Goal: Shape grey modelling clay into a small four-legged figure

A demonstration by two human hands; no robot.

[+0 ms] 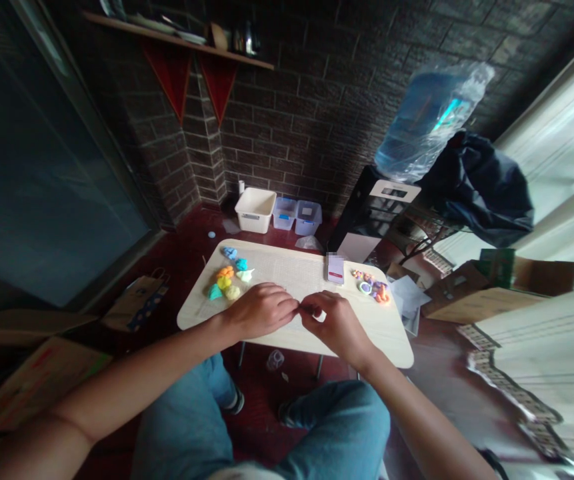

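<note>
Over the near edge of a small pale table (287, 333), my left hand (264, 310) and my right hand (334, 323) meet at the fingertips. The left fingers are closed together, knuckles up. On the right, thumb and fingers curl into a pinch. Whatever lies between the fingertips is too small and hidden to make out. Left of my left hand are soft-looking lumps: blue (229, 253), orange (225, 272), yellow (223, 283), green (215, 291) and pale yellow (232, 292). Right of my right hand lies a cluster of small orange and purple pieces (381, 292).
A phone-like device (335, 268) rests at the table's far edge. Behind stand a white bin (257, 208), blue-tinted tubs (309, 217) and a water dispenser (367, 213) with its bottle (424, 123). Cardboard boxes (497, 293) are at right; a paper bag (134, 303) is at left.
</note>
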